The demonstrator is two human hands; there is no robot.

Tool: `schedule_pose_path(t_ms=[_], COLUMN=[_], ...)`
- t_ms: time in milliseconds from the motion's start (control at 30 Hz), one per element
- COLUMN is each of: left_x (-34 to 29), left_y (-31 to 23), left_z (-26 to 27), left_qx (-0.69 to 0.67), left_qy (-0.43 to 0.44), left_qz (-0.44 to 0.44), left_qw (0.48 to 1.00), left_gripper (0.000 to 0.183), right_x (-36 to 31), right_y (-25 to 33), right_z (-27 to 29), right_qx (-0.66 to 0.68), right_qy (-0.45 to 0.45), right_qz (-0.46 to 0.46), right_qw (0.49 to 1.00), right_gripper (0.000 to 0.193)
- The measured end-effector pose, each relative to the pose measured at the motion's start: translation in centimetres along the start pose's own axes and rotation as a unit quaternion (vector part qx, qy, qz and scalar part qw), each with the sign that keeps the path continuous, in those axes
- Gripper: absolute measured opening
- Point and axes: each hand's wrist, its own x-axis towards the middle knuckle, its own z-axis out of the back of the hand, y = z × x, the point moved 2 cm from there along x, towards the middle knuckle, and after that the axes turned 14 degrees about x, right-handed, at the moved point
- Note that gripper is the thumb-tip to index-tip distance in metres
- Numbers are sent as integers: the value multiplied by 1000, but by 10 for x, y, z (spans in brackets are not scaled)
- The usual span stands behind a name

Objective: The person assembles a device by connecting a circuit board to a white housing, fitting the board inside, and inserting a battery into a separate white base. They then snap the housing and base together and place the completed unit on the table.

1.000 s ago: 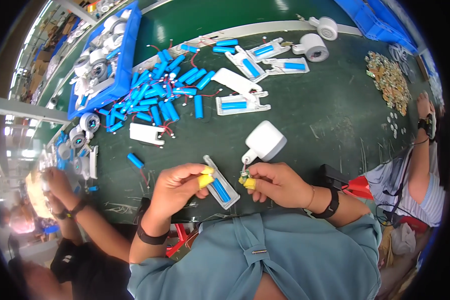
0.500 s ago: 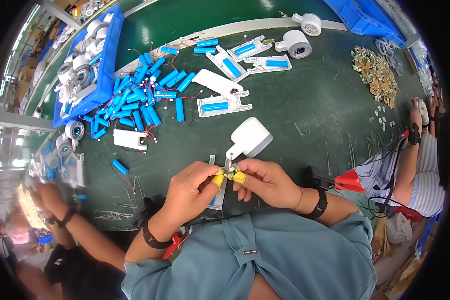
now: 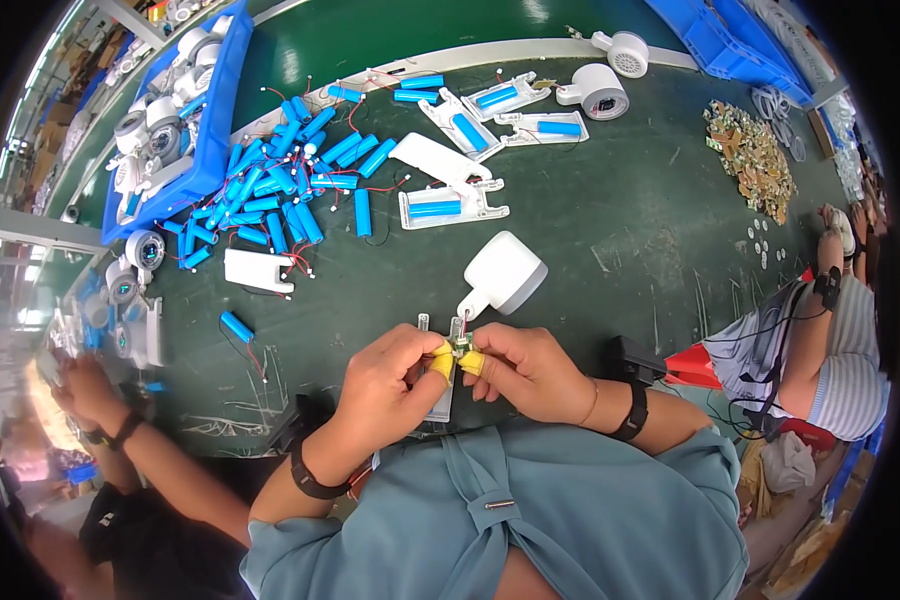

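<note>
Between the fingertips of both hands is a small green circuit board. My left hand pinches its left side and my right hand its right side; yellow covers wrap the thumbs and a fingertip. Thin wires run from the board up to a white fan head, which lies on the table just beyond my hands. Under my fingers rests an open white handle shell, mostly hidden by my hands.
A heap of blue cylindrical batteries lies at the left beside a blue bin of white fan parts. Handle shells holding batteries lie ahead. At the right are piled circuit boards. Co-workers sit on both sides.
My fingers have shifted slightly on the circuit board, and the board has turned a little. The view has moved slightly; the fan head and the other parts stay where they lay.
</note>
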Motion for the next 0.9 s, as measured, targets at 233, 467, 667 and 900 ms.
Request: schedule_pose_path(t_ms=[233, 467, 667, 900], left_x=[-3, -8, -12, -9], left_y=[-11, -7, -13, -17], left_z=[-8, -16, -23, -23], left_qx=[160, -25, -48, 1], left_qy=[-120, -58, -71, -78], left_qz=[-103, 35, 40, -5], left_qw=[974, 997, 996, 997], left_gripper=[22, 17, 18, 19], right_x=[-1, -4, -4, -3], right_y=[-6, -12, -14, -15], right_z=[-7, -11, -14, -12], right_qx=[-141, -228, -269, -275], right_qy=[-51, -93, -126, -129], right_qz=[107, 182, 186, 195], right_qw=[983, 952, 937, 932], right_gripper=[11, 11, 11, 11])
